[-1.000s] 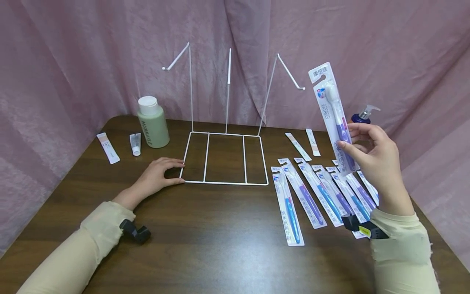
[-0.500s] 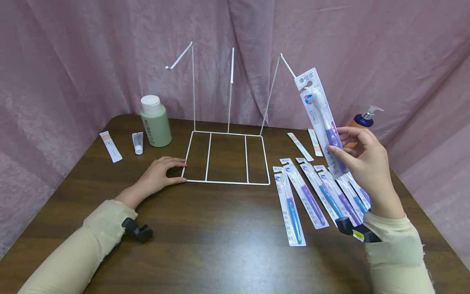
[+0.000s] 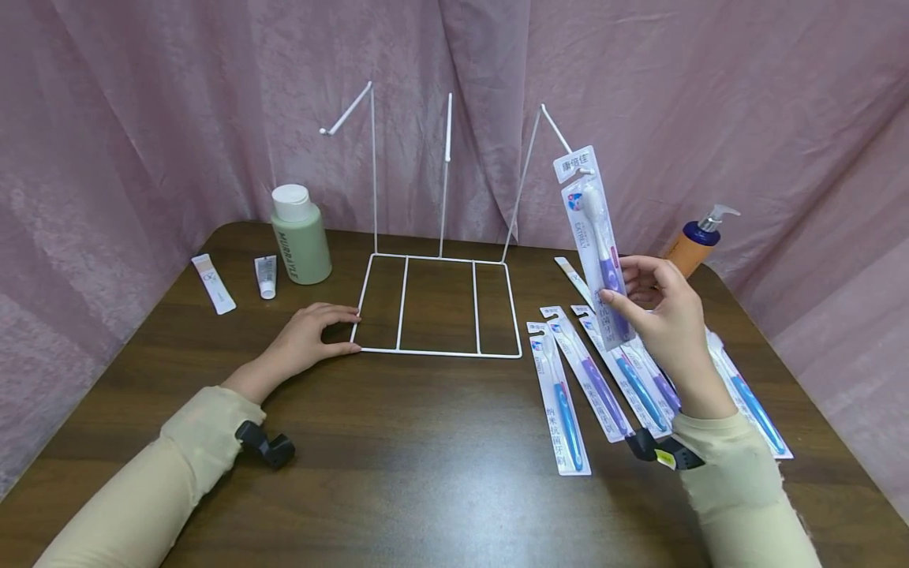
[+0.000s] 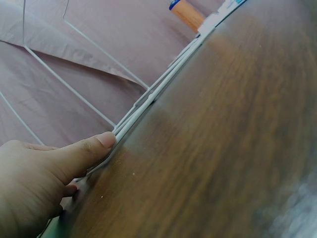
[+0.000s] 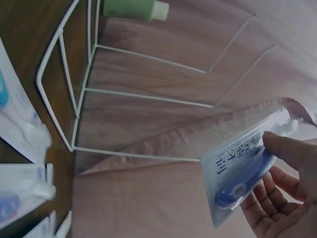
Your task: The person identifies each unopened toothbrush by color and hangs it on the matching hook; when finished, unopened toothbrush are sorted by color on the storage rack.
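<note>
A white wire display rack [image 3: 436, 354] with three upright hooked arms stands on the brown table. My left hand [image 3: 305, 339] holds its front left corner, thumb on the front wire and fingers at the side wire. In my right hand [image 3: 663, 315], thumb and fingers pinch the lower part of a packaged purple toothbrush [image 3: 592, 229], held upright and slightly tilted. The top of its card overlaps the rack's right hook [image 3: 556, 128], and the hook's tip shows at the hanging slot. In the right wrist view, the package [image 5: 242, 168] shows its lower end.
Several packaged toothbrushes [image 3: 561, 410] lie fanned out at right, partly behind my right arm. An orange pump bottle [image 3: 689, 251] stands behind that hand. Left of the rack are a green bottle [image 3: 304, 244], a small tube [image 3: 266, 276] and a flat sachet [image 3: 213, 284].
My right hand has moved left and slightly down with the toothbrush package, bringing its slot to the right hook. My left hand stays at the rack's corner.
</note>
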`<state>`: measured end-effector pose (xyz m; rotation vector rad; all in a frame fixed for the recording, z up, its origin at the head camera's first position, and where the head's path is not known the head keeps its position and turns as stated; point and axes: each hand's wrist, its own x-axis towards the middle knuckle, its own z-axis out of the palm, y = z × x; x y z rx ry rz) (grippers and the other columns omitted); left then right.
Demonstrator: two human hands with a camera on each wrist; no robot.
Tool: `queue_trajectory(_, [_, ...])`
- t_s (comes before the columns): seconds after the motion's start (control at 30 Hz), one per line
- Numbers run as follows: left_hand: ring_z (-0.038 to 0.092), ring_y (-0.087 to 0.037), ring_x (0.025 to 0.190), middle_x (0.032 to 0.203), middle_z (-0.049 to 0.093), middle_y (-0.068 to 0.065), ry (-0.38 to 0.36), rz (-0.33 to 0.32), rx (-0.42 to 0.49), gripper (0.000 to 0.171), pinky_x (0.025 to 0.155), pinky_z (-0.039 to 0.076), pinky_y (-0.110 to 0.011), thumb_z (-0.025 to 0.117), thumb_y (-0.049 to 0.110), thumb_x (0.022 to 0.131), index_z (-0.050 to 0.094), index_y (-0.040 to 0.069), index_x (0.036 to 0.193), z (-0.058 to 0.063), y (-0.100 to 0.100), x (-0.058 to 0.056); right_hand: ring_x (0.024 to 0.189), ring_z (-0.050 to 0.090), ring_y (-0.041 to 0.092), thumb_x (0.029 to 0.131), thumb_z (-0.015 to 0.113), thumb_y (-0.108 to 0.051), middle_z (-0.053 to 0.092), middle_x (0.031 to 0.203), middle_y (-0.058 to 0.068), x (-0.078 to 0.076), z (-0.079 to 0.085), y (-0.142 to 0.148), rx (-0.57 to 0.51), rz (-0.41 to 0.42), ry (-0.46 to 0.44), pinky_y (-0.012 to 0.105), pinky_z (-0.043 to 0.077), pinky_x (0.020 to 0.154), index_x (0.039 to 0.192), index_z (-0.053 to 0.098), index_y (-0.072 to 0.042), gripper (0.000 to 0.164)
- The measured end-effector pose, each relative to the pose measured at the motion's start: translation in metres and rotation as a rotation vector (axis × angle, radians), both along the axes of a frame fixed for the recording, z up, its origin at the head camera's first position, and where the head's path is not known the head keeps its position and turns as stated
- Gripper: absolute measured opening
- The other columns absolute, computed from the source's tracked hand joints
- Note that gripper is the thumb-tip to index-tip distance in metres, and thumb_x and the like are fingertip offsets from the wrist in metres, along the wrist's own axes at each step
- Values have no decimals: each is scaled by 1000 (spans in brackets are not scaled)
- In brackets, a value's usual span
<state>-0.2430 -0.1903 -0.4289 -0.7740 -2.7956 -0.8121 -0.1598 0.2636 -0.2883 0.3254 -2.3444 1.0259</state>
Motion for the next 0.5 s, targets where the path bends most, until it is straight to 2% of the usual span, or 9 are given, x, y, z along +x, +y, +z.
queue_trajectory(0.27, [49, -35, 126, 132, 61, -13, -7, -3, -3, 53, 107, 30, -58, 80, 33, 76, 66, 7, 120, 1, 1, 1, 83, 53, -3, 82, 75, -7, 60, 99, 14, -22, -12, -13, -51, 26, -36, 1, 46, 71, 121, 57, 5, 44])
queue_trajectory(0.37, [49, -35, 126, 132, 61, -13, -11, -2, -1, 53, 108, 30, -58, 80, 33, 76, 66, 7, 120, 1, 2, 1, 83, 53, -3, 83, 74, -11, 62, 99, 15, -30, -14, -18, -53, 19, -62, 2, 46, 70, 119, 56, 4, 43])
queue_trajectory(0.5, [49, -35, 126, 132, 61, -13, -8, 1, 3, 53, 108, 30, -58, 80, 32, 76, 66, 7, 120, 2, 1, 1, 84, 54, 6, 84, 74, -16, 62, 98, 15, -42, -15, -24, -42, -8, -93, 3, 46, 71, 117, 55, 3, 42])
